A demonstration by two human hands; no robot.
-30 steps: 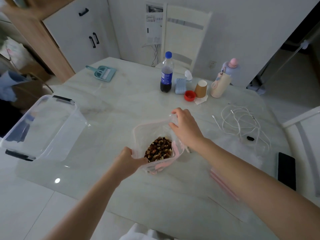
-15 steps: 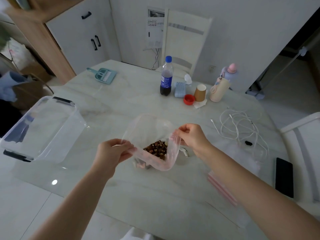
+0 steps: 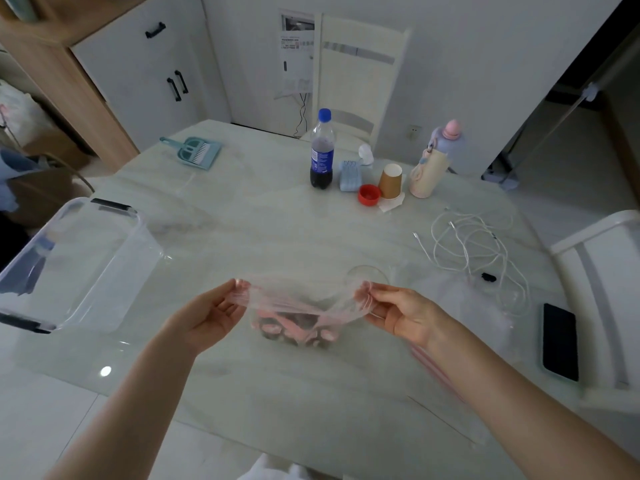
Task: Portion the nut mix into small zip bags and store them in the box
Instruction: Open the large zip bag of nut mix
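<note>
We see bare bench [image 3: 263, 233] ahead of both hands. The left hand [image 3: 204, 315] and right hand [image 3: 403, 311] pinch the zip bag [image 3: 298, 306] top corners, stretched between them; its nuts sag below, the box [image 3: 79, 261] at left.

The bag [image 3: 301, 317] sits at the near middle of the worktop [image 3: 259, 220], between the left hand [image 3: 207, 315] and the right hand [image 3: 403, 313], with the nuts [image 3: 298, 327] in it. The box [image 3: 76, 261] lies to the left at the worktop's edge. At the far side a bottle [image 3: 322, 150] stands left of a cup [image 3: 390, 181], with a cap [image 3: 369, 195] before them. A cable [image 3: 474, 244] lies to the right, and a phone [image 3: 560, 341] sits nearer, at the right edge.
</note>
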